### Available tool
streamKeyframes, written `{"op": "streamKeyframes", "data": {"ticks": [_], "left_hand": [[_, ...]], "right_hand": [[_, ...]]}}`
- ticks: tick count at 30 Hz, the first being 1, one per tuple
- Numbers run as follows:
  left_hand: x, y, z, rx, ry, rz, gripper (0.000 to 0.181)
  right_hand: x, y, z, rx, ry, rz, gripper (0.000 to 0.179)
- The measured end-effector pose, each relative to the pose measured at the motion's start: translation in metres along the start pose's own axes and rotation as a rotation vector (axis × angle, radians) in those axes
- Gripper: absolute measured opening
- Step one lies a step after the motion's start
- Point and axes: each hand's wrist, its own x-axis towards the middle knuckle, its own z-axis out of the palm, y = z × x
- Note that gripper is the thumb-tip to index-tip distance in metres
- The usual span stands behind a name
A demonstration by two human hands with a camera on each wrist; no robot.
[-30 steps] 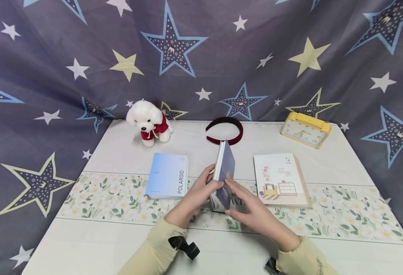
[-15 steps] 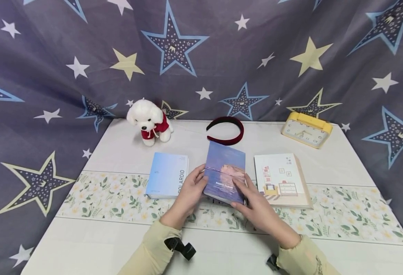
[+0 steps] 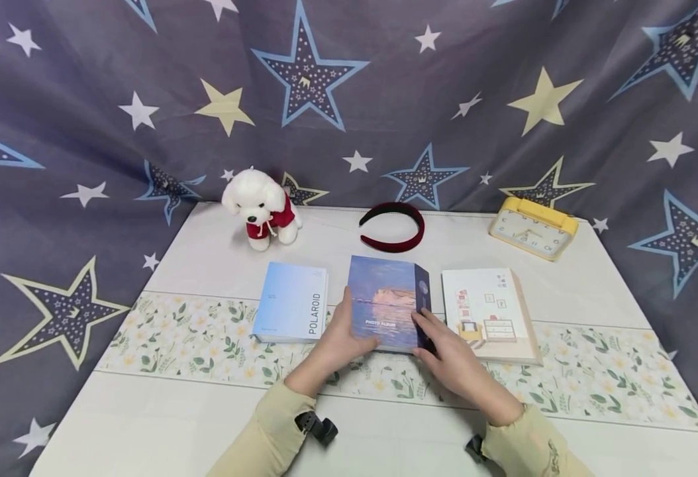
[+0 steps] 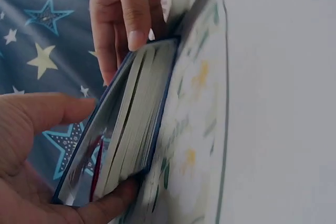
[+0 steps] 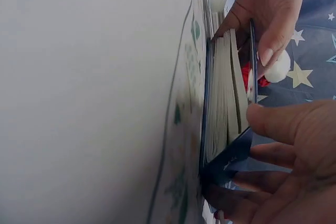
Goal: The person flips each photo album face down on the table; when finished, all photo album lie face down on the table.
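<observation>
A blue-violet photo album (image 3: 385, 285), with a pink rock over water on its cover, lies low over the floral strip in the head view. My left hand (image 3: 338, 333) holds its left side, thumb at the front edge. On the spine side, my right hand (image 3: 455, 354) grips with the thumb low and the fingers on the cover and spine. From the left wrist, the album's page block (image 4: 139, 114) shows, the cover standing a little away from it. The right wrist view shows my right fingers curled at the dark spine (image 5: 228, 161), with my left hand (image 5: 273, 14) at the far end.
A light-blue Polaroid album (image 3: 289, 301) lies left of the hands, and a white illustrated book (image 3: 486, 308) right. Behind are a plush white dog (image 3: 256, 205), a dark red headband (image 3: 411, 240) and a yellow alarm clock (image 3: 534, 228). A star-printed curtain (image 3: 349, 86) closes the back.
The album was on edge, spine toward me, then turned face up and lowered. Its cover now faces up with the spine on the right; both hands have stayed on it.
</observation>
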Motion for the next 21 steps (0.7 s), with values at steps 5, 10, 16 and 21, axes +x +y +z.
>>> {"op": "streamKeyframes", "data": {"ticks": [5,10,16,21], "left_hand": [[0.0005,-0.0002,0.0008,0.212,0.004,0.032,0.12],[-0.0004,0.0006,0.0025,0.359,0.015,0.051,0.107],[-0.0043,0.0006,0.0028,0.467,-0.03,0.084,0.085],[-0.0074,-0.001,0.0023,0.508,-0.039,0.107,0.076]], "right_hand": [[0.0023,0.0014,-0.0012,-0.016,-0.008,-0.009,0.063],[0.0036,0.003,-0.0015,-0.028,-0.016,-0.012,0.063],[0.0051,0.0038,-0.0016,-0.039,-0.022,-0.027,0.061],[0.0065,0.0028,-0.0017,-0.056,-0.026,-0.034,0.062]]}}
